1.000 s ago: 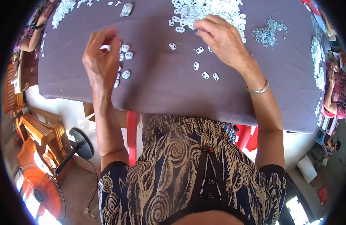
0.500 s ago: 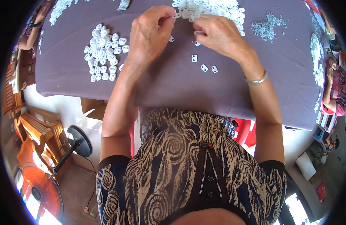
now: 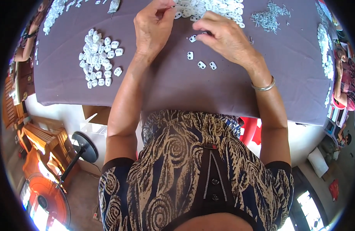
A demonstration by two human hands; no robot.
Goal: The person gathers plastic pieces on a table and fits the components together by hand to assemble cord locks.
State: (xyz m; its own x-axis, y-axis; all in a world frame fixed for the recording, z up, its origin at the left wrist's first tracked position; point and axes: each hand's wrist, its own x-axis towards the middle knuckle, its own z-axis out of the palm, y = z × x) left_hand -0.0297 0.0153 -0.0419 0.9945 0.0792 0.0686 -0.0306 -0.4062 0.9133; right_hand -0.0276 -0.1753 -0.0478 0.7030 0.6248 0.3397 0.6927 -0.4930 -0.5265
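Observation:
My left hand (image 3: 153, 29) is raised over the table near its far side, thumb and fingertips pinched together. A tiny bit of something shows at the fingertips, too small to name. To its right, my right hand (image 3: 225, 37) is held above the cloth with thumb and forefinger apart. Close to its thumb tip lies a small white two-holed plastic piece (image 3: 192, 38). Nearer me are similar loose pieces, one of them a white piece (image 3: 190, 55). Beyond both hands spreads a big heap of white plastic pieces (image 3: 212, 8).
A pile of rounded white pieces (image 3: 96, 56) sits on the left of the brown tablecloth (image 3: 173, 88). Small metal springs (image 3: 270, 17) are heaped at the far right. More white pieces (image 3: 324, 46) lie along the right edge. Other people sit at both sides. A fan (image 3: 44, 200) stands lower left.
My right hand's thumb and forefinger have parted. My left hand has shifted slightly away from me. The whole view has moved a little, so the table's contents appear farther left.

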